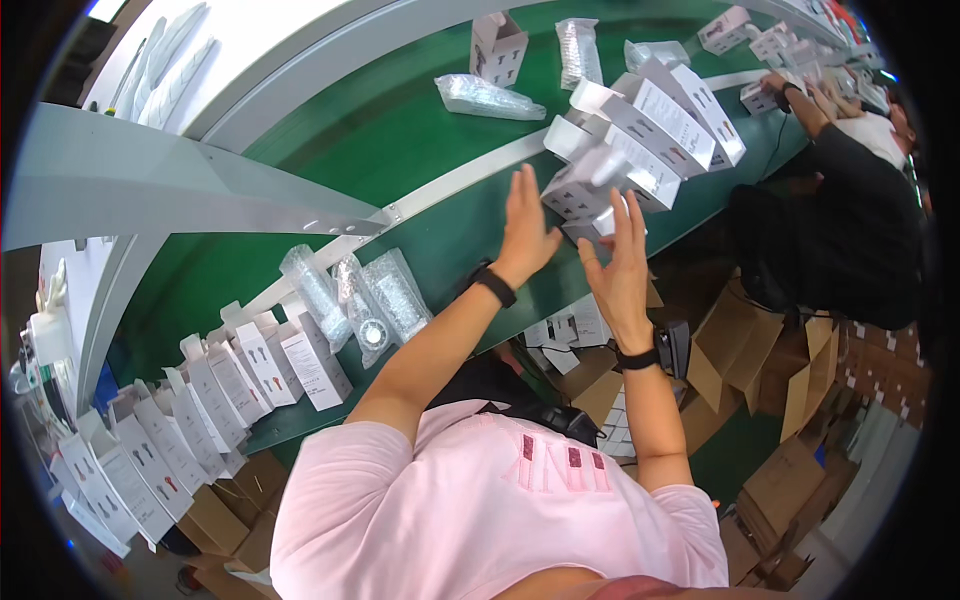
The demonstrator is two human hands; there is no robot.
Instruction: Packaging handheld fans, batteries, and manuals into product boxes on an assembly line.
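Observation:
My left hand (527, 232) is open, fingers stretched, just left of a white printed box (576, 193) that looks slightly blurred. Opposite it, at the box's near right side, my right hand (619, 272) is also open with its fingers apart. Its fingertips overlap the box's edge in the picture; whether they touch it I cannot tell. Behind that box leans a group of white cartons (655, 125) with raised flaps. Bubble-wrapped items lie to the left of my left arm, among them a clear wrapped bundle (397, 290) and one with a round end (372, 332).
A long row of white boxes (200, 405) lines the left end of the green bench (520, 300). Beyond the metal rail (460, 185) lie more wrapped pieces (490, 97) and an upright box (499, 50). A grey post (200, 185) juts in from the left. Cardboard cartons (740, 345) stand below; a co-worker (850, 210) is at right.

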